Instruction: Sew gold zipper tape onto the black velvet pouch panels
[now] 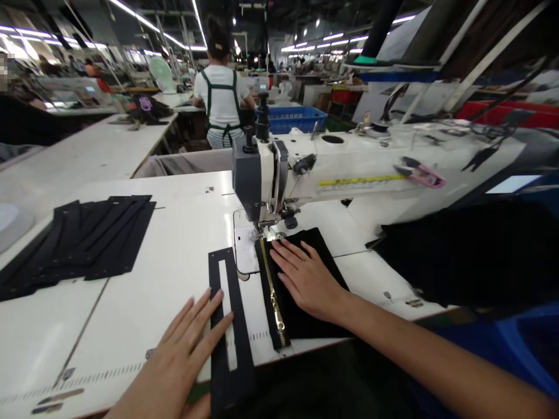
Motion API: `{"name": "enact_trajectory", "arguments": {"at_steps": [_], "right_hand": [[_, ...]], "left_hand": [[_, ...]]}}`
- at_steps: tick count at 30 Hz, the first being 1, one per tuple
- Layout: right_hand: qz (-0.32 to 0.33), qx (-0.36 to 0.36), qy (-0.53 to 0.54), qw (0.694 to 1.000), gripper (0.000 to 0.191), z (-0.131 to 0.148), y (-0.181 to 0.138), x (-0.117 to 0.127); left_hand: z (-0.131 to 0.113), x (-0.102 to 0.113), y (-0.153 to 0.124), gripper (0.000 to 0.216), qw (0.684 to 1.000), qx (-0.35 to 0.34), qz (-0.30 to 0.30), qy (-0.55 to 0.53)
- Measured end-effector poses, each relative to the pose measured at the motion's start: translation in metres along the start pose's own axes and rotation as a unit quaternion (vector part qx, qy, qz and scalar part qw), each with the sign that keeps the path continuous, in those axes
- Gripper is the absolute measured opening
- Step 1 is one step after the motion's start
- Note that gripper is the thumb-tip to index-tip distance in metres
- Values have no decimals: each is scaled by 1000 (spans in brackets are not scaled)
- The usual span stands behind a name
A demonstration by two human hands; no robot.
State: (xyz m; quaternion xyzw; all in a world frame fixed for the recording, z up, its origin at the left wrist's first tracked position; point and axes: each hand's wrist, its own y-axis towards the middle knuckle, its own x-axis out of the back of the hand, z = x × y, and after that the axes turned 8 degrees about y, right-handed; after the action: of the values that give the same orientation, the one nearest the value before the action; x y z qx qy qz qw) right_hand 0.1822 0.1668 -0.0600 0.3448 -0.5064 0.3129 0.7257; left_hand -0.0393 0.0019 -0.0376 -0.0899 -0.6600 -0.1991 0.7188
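My right hand (312, 282) lies flat with its fingers stretched on a black fabric piece (321, 320). Along that fabric's left side runs a brass-toothed zipper (268, 273) with a gold pull (278, 317); its far end sits under the presser foot of the sewing machine (262, 174). My left hand (187, 337) is spread, its fingertips resting on a dark strip (242, 326) with a long slot cut through it. The white table shows through the slot. The strip's near end reaches past the table's front edge. My left thumb is partly hidden.
A fanned stack of dark pieces (100, 238) lies on the left of the white table (174, 233). More black fabric (471, 256) is piled at the right. Pink-handled snips (421, 173) rest on the machine arm. Beyond are a blue crate (297, 118) and a person (222, 93) facing away.
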Motion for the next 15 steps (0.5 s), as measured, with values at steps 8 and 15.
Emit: {"name": "enact_trajectory", "arguments": {"at_steps": [8,15], "right_hand": [[-11,4,24,1000,43,-1,3,0],[-19,16,31,999,46,3,-5,-4]], "left_hand": [[34,-16,37,46,999,27,-24,-39],[48,-22,51,41,988,81,-129,7]]}}
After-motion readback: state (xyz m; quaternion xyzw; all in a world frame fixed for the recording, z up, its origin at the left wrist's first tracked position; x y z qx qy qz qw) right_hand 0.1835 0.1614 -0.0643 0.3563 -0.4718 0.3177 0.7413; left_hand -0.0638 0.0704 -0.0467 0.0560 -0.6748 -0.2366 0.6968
